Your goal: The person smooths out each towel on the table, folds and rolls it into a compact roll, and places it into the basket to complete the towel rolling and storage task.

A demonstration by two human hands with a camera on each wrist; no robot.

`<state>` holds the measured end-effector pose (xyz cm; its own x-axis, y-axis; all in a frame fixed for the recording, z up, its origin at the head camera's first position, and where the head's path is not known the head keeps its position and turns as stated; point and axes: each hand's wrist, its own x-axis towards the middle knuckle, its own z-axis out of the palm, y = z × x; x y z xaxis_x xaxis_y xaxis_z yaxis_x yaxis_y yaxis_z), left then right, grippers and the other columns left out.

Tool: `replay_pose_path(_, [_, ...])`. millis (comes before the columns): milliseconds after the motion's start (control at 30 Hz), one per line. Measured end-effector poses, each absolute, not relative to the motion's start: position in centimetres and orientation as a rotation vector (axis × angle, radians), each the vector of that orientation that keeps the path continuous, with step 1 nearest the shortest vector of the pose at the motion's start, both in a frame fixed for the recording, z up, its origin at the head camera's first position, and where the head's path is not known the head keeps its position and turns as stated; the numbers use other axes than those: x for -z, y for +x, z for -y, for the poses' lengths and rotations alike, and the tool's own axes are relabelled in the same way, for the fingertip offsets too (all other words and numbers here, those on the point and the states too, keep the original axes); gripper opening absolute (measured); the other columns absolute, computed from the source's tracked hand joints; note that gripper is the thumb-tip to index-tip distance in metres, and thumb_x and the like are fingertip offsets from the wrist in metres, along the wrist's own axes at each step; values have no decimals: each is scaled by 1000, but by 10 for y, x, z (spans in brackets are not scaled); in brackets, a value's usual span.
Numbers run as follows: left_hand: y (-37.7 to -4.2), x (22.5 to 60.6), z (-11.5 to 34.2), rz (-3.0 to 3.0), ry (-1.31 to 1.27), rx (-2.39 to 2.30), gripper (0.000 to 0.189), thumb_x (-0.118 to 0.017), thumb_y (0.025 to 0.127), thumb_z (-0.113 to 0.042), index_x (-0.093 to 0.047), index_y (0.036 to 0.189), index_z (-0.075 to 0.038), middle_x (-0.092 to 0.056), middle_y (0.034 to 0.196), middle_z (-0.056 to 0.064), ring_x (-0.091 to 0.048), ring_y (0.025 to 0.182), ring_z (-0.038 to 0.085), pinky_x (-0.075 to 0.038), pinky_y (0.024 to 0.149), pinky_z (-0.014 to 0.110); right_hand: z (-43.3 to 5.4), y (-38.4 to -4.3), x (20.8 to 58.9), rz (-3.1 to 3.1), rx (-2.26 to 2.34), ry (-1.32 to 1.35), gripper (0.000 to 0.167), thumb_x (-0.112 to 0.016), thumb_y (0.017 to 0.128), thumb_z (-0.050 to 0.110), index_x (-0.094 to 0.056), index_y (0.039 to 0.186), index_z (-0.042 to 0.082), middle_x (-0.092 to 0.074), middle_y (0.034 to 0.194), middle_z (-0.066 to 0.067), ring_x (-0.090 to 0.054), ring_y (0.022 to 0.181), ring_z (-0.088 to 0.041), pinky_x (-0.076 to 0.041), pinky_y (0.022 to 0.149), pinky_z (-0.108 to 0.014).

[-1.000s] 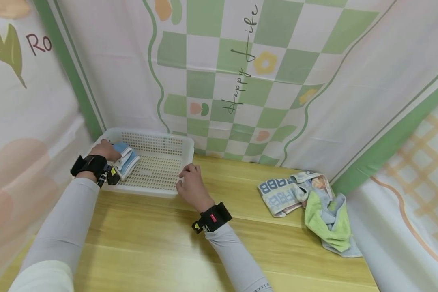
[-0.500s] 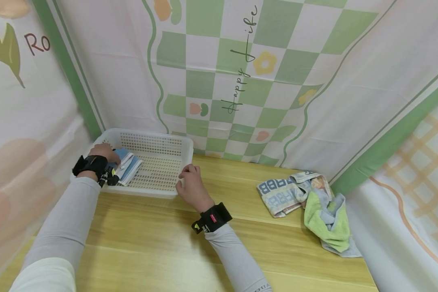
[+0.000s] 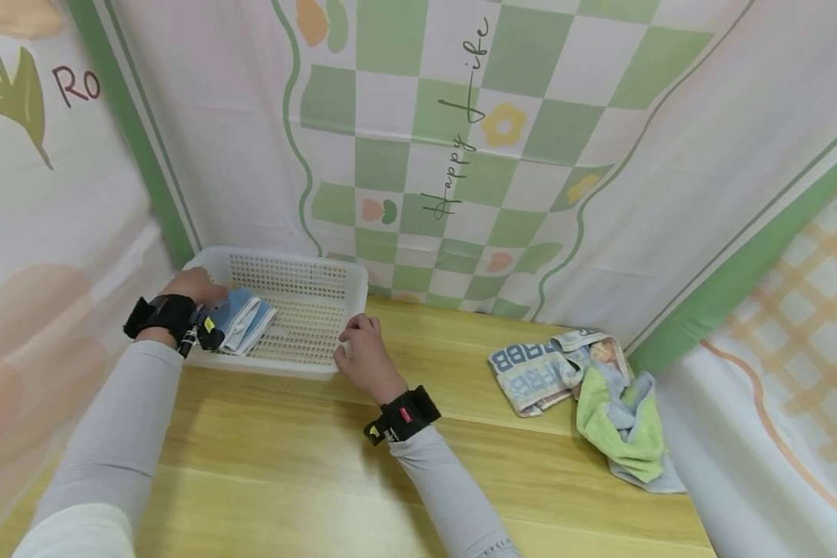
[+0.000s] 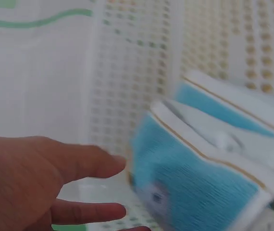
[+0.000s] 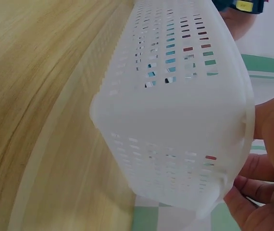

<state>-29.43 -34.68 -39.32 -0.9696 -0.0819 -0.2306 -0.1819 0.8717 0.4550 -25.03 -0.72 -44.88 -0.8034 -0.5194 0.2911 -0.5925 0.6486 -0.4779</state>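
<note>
A folded blue-and-white towel lies in the left part of a white plastic basket. Just left of that towel is my left hand, above the basket's left end. The left wrist view shows its thumb and fingers extended and apart, the tips close to the towel's blue face, with nothing between them. At the basket's near right corner my right hand grips the rim. Seen from the right wrist, thumb and curled fingers sit at the edge of the perforated wall.
On the right of the wooden table lie a folded towel with blue letters and a crumpled green-and-grey towel. A printed curtain hangs directly behind the basket, and another cloth borders the left side.
The folded blue-and-white towel has shifted slightly right and settled in the basket. My left hand has let go of it and drawn back left; my right hand has stayed at the rim.
</note>
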Motion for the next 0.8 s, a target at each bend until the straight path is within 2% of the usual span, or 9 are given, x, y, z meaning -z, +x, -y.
replay_pose_path(100, [-295, 375, 335, -2872, -119, -742, 38, -56, 95, -27, -56, 95, 11, -50, 72, 11, -48, 62, 25, -41, 57, 36, 5, -251, 446, 2745, -880, 940, 19, -60, 97, 7, -74, 103, -4, -55, 114, -11, -44, 110, -27, -41, 96, -35])
replay_pose_path(200, [-296, 356, 313, -2891, -79, -745, 39, -53, 97, -27, -53, 74, 4, -40, 61, 3, -39, 53, 18, -35, 53, 31, 0, -253, 441, 2759, -936, 983, 22, -58, 101, 11, -70, 111, -4, -56, 118, -13, -45, 113, -27, -42, 98, -37])
replay_pose_path(267, [-296, 349, 297, -2921, -56, -748, 43, -53, 98, -27, -44, 64, -3, -31, 57, -1, -30, 51, 15, -30, 52, 30, -4, -253, 440, 2747, -978, 1035, 25, -56, 103, 13, -68, 116, -5, -56, 120, -16, -48, 115, -29, -39, 108, -42])
replay_pose_path(300, [-294, 347, 288, -2937, -49, -754, 44, -53, 99, -27, -46, 64, 0, -37, 57, 3, -36, 51, 18, -35, 53, 32, -7, -253, 441, 2744, -998, 1056, 26, -55, 104, 15, -67, 118, -4, -56, 121, -16, -48, 116, -29, -39, 109, -43])
replay_pose_path(333, [-292, 345, 280, -2952, -41, -762, 45, -53, 100, -27, -49, 68, 5, -45, 59, 10, -44, 54, 24, -42, 56, 36, -10, -253, 442, 2740, -1013, 1077, 27, -54, 105, 16, -66, 120, -4, -56, 122, -17, -49, 118, -29, -38, 110, -44])
replay_pose_path(400, [-287, 343, 261, -2966, -27, -799, 46, -53, 101, -28, -59, 92, 17, -62, 84, 27, -60, 74, 38, -52, 71, 46, -17, -251, 444, 2743, -1026, 1098, 30, -53, 106, 19, -65, 123, -3, -55, 125, -16, -48, 120, -29, -38, 112, -45])
replay_pose_path(500, [-278, 344, 230, -2979, 21, -871, 56, -52, 102, -28, -50, 135, 18, -55, 131, 39, -58, 116, 51, -49, 97, 58, -31, -247, 447, 2768, -1023, 1088, 33, -52, 107, 22, -63, 128, -1, -53, 127, -13, -46, 124, -27, -43, 106, -41])
replay_pose_path(600, [-274, 354, 196, -2981, 112, -1013, 51, -52, 103, -25, -52, 137, 14, -58, 131, 35, -59, 116, 47, -50, 97, 57, -54, -243, 451, 2802, -1031, 1043, 35, -52, 107, 22, -61, 131, -2, -53, 129, -13, -48, 125, -27, -44, 107, -41])
replay_pose_path(800, [-270, 375, 127, -2955, 443, -1355, 33, -58, 100, -15, -63, 125, 7, -66, 119, 26, -63, 109, 39, -53, 94, 50, -120, -231, 468, 2870, -993, 845, 39, -55, 105, 23, -59, 134, -2, -52, 136, -17, -51, 127, -31, -44, 110, -46])
